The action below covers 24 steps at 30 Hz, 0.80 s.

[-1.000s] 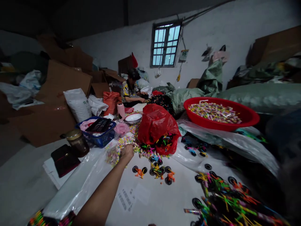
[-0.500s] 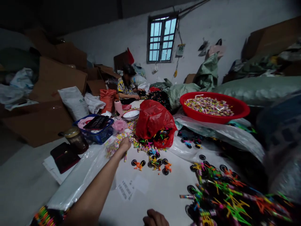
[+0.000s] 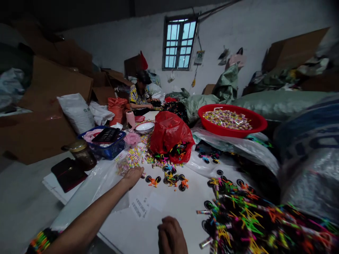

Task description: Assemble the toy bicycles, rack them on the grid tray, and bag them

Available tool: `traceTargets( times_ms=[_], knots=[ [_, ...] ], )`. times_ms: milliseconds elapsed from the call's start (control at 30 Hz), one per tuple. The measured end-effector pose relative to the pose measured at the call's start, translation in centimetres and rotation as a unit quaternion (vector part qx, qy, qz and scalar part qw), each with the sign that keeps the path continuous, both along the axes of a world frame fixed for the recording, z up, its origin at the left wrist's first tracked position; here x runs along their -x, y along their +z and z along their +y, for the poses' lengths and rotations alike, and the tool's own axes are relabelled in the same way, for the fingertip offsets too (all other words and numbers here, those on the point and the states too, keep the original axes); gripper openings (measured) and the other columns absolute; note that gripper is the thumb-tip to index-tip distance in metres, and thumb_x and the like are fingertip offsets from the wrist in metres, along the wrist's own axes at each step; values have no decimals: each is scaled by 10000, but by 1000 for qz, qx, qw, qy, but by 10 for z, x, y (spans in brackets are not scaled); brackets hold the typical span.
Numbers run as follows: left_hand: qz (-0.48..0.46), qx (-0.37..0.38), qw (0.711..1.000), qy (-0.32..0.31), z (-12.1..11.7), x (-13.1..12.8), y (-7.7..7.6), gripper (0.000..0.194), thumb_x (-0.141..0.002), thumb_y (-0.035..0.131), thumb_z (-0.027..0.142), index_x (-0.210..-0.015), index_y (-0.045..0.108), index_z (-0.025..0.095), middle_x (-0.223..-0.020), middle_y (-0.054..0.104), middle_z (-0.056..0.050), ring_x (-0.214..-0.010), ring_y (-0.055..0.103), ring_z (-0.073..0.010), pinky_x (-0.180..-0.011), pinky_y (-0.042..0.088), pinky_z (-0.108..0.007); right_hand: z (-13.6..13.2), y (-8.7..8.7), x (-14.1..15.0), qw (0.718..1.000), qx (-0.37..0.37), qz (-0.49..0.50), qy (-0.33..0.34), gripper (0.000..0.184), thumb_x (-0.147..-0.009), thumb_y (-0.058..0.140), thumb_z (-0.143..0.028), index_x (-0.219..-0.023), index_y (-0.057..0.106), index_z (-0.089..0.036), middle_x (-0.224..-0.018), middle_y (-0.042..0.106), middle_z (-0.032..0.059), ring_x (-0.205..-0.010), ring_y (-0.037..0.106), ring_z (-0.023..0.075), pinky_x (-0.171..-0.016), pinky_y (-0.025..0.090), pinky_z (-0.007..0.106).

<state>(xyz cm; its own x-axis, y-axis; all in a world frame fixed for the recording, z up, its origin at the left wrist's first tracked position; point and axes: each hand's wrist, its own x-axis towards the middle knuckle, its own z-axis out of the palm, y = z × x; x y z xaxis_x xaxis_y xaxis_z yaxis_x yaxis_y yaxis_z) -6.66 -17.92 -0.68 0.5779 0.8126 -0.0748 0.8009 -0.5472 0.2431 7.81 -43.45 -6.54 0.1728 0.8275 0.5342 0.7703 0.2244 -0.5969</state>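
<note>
My left hand [image 3: 133,175] reaches far out over the white table [image 3: 164,218] and lies on the near edge of a spread of small wrapped candies [image 3: 137,155]; its fingers curl down over them, and I cannot make out what they hold. Just right of it lie several small toy bicycles [image 3: 169,180] with black wheels. My right hand [image 3: 171,235] rests as a loose fist at the bottom edge of the view, nothing visible in it. A big heap of toy bicycles [image 3: 246,218] lies right of that hand.
A red plastic bag [image 3: 169,135] of toys sits behind the candies. A red basin [image 3: 231,120] of candies stands at the right. At left are a blue basket [image 3: 106,143], a jar [image 3: 82,155] and a dark wallet [image 3: 69,173]. Another person [image 3: 140,97] works at the table's far end.
My left hand has drawn back toward me from the candy pile and lowered onto its near edge. My right hand has come into view at the bottom. The view has shifted left.
</note>
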Motion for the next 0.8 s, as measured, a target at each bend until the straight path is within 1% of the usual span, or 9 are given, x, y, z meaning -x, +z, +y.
traceTargets(
  times_ms=[67,167,233,300,400,467,567,700,800],
  knots=[
    [-42,-7,999,20,-7,1,5,174,-793,435,51,-900,519,160,-941,602,-98,-938,551,-231,-829,403,-337,29,23,0,1000,23,-7,10,156,-885,434,-174,-924,581,-206,-957,577,73,-882,550,204,-758,432,297],
    [-112,-13,992,53,-28,9,8,172,-843,381,77,-933,494,170,-955,590,-70,-907,554,-180,-806,408,-271,91,50,3,991,92,-92,11,132,-854,478,-168,-902,601,-184,-930,580,76,-877,524,215,-771,389,314],
    [-146,-4,986,87,-44,15,5,144,-877,360,123,-910,492,169,-897,597,-53,-844,569,-165,-746,422,-243,131,57,7,972,162,-170,6,154,-839,481,-139,-905,618,-164,-940,591,95,-892,518,232,-766,372,326],
    [-169,8,977,132,-53,18,0,153,-895,348,160,-898,501,156,-841,605,-57,-787,582,-173,-687,426,-244,160,56,11,949,217,-229,-5,190,-831,470,-110,-942,624,-124,-951,600,131,-913,515,258,-782,359,355],
    [-193,20,965,179,-53,10,-6,126,-881,430,205,-932,527,142,-831,619,-74,-790,593,-204,-682,410,-269,173,54,11,935,235,-267,9,188,-814,503,-119,-956,623,-97,-931,612,145,-921,516,270,-815,344,376],
    [-205,31,960,191,-46,-3,-8,114,-820,550,208,-910,554,138,-823,621,-81,-831,591,-238,-710,396,-296,162,57,6,935,224,-274,30,143,-818,526,-163,-908,630,-122,-897,619,118,-911,518,257,-841,337,371],
    [-230,60,949,206,-35,-24,-8,93,-755,626,165,-819,570,128,-810,608,-69,-864,577,-250,-754,398,-338,122,60,-10,951,192,-237,60,128,-846,509,-193,-838,633,-160,-854,613,81,-874,523,233,-841,349,360],
    [-303,136,920,209,-34,-37,-4,110,-802,592,216,-745,538,139,-847,600,-58,-856,566,-195,-746,432,-324,45,56,-35,983,146,-65,91,217,-893,428,-190,-821,632,-186,-1022,576,77,-932,535,196,-811,402,298],
    [-376,233,877,189,-58,-31,1,195,-839,534,340,-787,523,153,-822,625,-73,-802,601,-191,-622,446,-256,0,57,-54,986,152,52,35,245,-915,408,-257,-832,629,-190,-1182,505,89,-1007,539,189,-832,423,273]
  ],
)
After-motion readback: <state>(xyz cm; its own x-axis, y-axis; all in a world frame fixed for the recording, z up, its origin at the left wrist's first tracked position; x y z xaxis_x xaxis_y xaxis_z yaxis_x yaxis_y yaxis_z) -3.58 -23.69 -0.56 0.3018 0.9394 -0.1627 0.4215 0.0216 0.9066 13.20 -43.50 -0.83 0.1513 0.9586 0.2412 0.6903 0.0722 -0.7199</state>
